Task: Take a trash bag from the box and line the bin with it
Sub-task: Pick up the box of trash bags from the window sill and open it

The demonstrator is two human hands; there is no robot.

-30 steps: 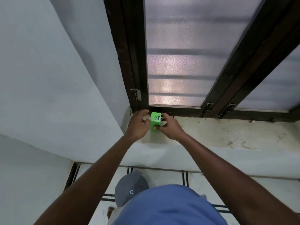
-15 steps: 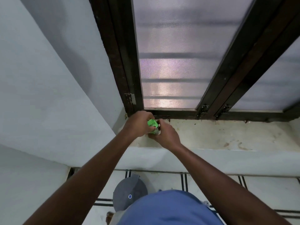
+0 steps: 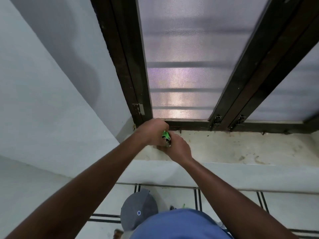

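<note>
Where the box showed openly before, both hands, left hand and right hand, now grip it nearly hidden.

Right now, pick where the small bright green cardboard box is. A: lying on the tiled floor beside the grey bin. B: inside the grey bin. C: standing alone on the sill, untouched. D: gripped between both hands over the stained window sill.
D: the small bright green cardboard box sits between the left hand and right hand, above the stained window sill.

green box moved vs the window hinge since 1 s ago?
Yes. The green box, gripped between left hand and right hand, has tilted over but remains right of the hinge.
</note>
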